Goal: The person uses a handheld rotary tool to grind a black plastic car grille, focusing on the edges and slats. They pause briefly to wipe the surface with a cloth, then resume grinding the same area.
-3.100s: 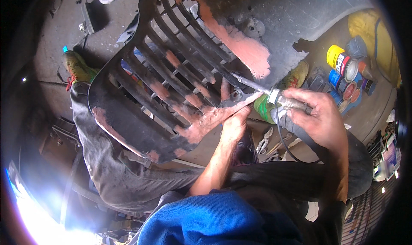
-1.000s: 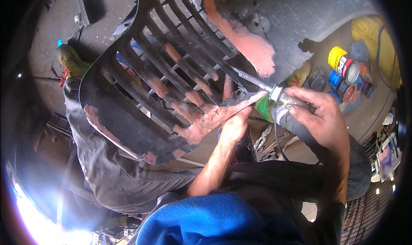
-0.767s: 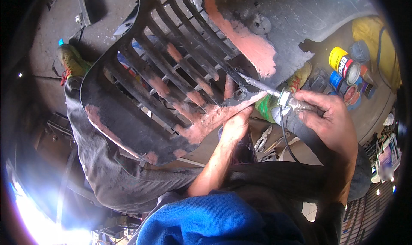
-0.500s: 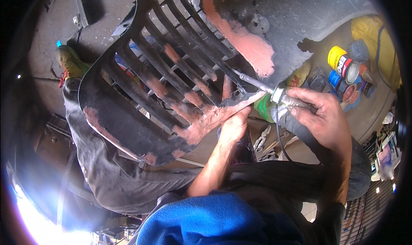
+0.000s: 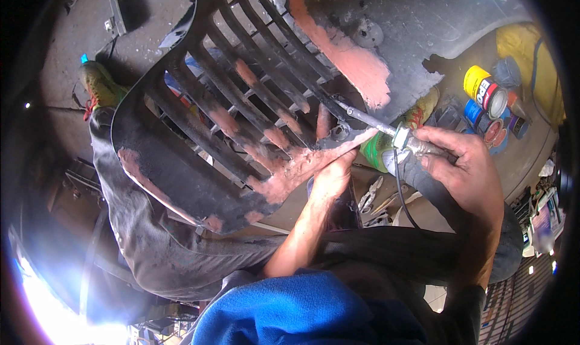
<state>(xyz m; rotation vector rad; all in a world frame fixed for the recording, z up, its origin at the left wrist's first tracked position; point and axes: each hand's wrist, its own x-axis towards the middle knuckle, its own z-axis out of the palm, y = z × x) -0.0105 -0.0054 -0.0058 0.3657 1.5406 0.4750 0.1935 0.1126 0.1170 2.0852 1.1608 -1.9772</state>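
Across my lap lies a black plastic car grille (image 5: 160, 170) with slanted slats and rough pink filler patches (image 5: 290, 176). My left hand (image 5: 331, 179) grips the grille's filler-covered near edge from below; its fingertips are hidden behind it. My right hand (image 5: 465, 167) is closed around the wrapped handle of a soldering iron (image 5: 365, 118). The iron's metal shaft points left and slightly away, its tip close to the end of a slat. From this view I cannot tell whether the tip touches the plastic. A dark cord (image 5: 401, 200) hangs below its collar.
At the far right stand a yellow can (image 5: 477, 82), a blue can (image 5: 474, 112) and other small containers. A yellow sack (image 5: 519, 49) lies beyond them. Pliers (image 5: 370, 194) rest on the floor near my left hand. A grey panel (image 5: 417, 37) extends behind the grille.
My right hand and the soldering iron have shifted slightly right and toward me, and the tip has drawn back a little along the slat. My left hand keeps its hold on the grille.
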